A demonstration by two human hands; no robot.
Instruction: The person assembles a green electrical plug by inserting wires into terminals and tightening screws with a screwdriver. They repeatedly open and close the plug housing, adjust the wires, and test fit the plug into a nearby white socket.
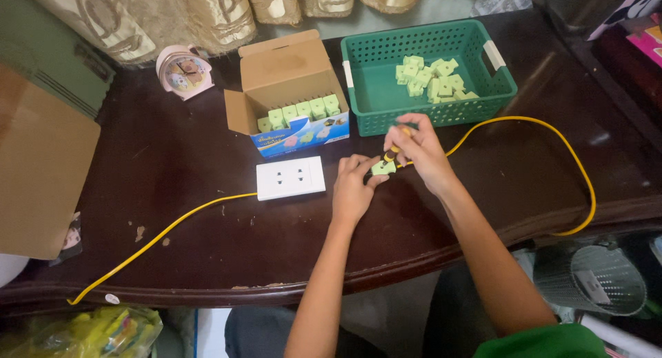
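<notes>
Screwdriver (393,151) upright-tilted in right hand (417,151), tip down into plug (383,167).

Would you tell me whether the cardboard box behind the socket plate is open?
Open: the cardboard box has its lid flap folded back, showing green plugs inside.

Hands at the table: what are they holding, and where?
Left hand steadies a small green plug by its side; right hand grips a screwdriver by its handle.
</notes>
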